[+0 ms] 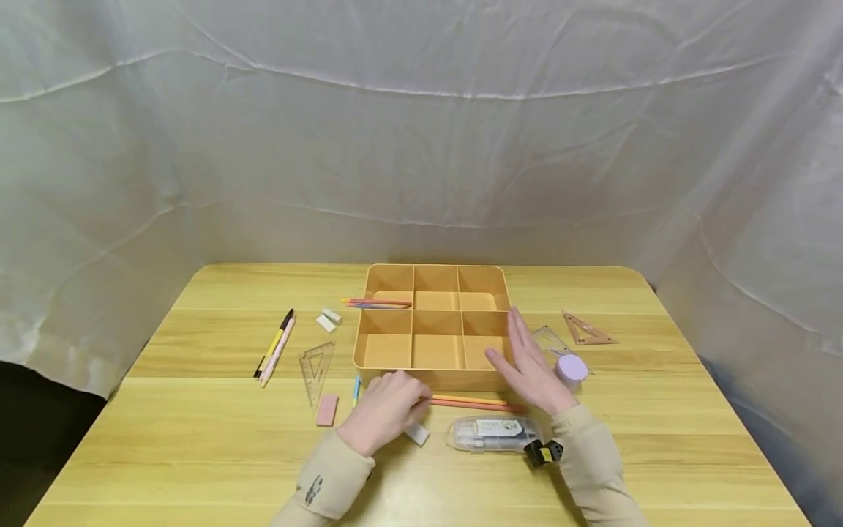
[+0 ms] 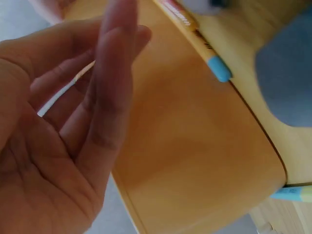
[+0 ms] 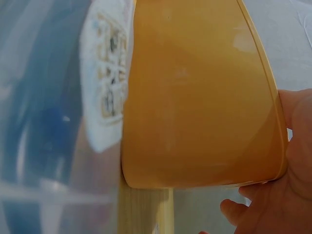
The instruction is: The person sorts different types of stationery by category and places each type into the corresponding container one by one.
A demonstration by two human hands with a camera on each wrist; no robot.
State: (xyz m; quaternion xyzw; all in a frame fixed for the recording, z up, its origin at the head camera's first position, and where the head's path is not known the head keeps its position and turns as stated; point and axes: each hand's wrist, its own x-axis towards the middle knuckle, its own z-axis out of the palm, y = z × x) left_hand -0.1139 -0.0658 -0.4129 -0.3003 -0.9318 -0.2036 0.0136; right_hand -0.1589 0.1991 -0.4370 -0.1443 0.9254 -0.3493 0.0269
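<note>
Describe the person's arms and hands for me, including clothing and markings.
The left hand and right hand are bare, without gloves. Both arms are covered by long beige fabric sleeves. A dark printed mark sits near the left cuff. At the right wrist there is a small, boxy black device with a yellow patch. I can make out no cables.

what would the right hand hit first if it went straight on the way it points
Most likely the orange rectangular plastic box with six compartments: the right hand angles toward its right side wall and seems to be touching it already, though exact contact is hard to judge.
</note>
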